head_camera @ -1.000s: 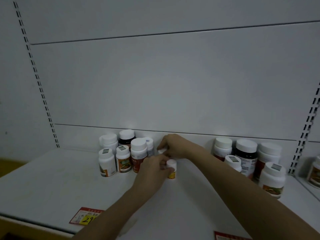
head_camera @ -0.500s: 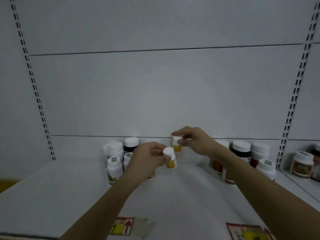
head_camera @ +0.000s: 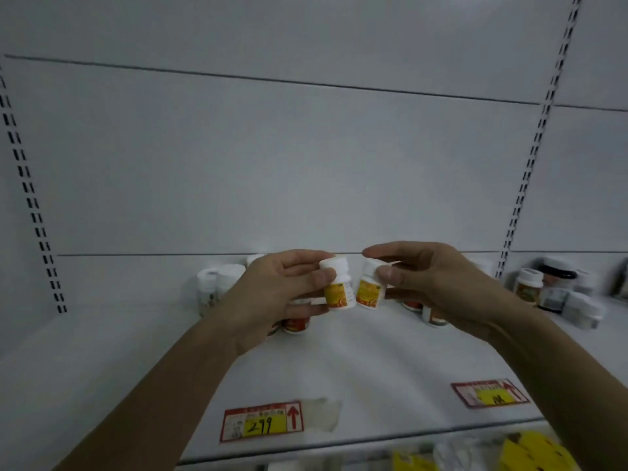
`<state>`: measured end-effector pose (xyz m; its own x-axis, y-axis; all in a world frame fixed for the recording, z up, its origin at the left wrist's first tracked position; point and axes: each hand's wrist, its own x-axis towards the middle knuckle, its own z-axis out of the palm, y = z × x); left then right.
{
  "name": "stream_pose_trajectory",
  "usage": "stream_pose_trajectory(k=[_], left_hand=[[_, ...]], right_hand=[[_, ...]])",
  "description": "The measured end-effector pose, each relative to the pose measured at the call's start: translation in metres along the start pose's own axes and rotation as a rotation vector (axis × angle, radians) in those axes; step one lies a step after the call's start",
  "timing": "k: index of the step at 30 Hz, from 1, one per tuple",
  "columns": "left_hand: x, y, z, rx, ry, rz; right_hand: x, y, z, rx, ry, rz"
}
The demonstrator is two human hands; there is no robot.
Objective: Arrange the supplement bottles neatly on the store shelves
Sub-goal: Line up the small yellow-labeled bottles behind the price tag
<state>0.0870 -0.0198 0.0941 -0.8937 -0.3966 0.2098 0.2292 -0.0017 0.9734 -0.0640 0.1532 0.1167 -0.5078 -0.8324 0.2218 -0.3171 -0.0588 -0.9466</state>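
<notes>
- Two small supplement bottles held up side by side at centre frame, above the white shelf (head_camera: 356, 362), neither touching its surface.
- Left bottle (head_camera: 337, 287): white cap uppermost, orange-yellow label facing the camera, long axis near vertical with the cap tipped slightly toward the left of the frame.
- Right bottle (head_camera: 368, 288): same white cap and orange label, long axis near vertical, cap leaning slightly right; lower bodies of the two close together, contact not clear.
- Left hand (head_camera: 272, 294): clamped on the left bottle, thumb pressed on the front below the cap, fingers wrapped round the far side and under the base.
- Right hand (head_camera: 431, 283): pinched on the right bottle near the cap, thumb on the front, index finger stretched over the top; remaining fingers loosely spread, off the bottle.
- Behind the left hand, centre-left: cluster of white-capped bottles (head_camera: 217, 287) standing upright at the back panel, partly hidden, blurred.
- Far right of frame: further group of upright bottles (head_camera: 528, 287), labels unreadable.
- Lower frame: two red-and-yellow price tags lying on the shelf front, one lower centre (head_camera: 261, 424), one lower right (head_camera: 489, 394).
</notes>
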Motion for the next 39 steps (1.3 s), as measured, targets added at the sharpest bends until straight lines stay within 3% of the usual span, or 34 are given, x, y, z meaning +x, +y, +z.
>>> stream_pose_trajectory(k=[6, 11, 22, 30, 39], left_hand=[[0.009, -0.007, 0.018, -0.049, -0.079, 0.018], [0.015, 0.007, 0.083, 0.025, -0.227, 0.039], [-0.010, 0.003, 0.289, -0.016, -0.520, 0.006], [-0.042, -0.011, 0.485, -0.004, -0.669, 0.007], [-0.067, -0.058, 0.653, -0.062, -0.770, -0.092]], right_hand=[[-0.043, 0.005, -0.003, 0.015, 0.149, 0.057], [-0.103, -0.018, -0.043, -0.022, 0.289, 0.071], [-0.273, -0.040, -0.145, -0.136, 0.600, 0.088], [-0.431, -0.058, -0.242, -0.282, 0.752, 0.100], [-0.559, -0.026, -0.342, -0.259, 0.942, 0.131]])
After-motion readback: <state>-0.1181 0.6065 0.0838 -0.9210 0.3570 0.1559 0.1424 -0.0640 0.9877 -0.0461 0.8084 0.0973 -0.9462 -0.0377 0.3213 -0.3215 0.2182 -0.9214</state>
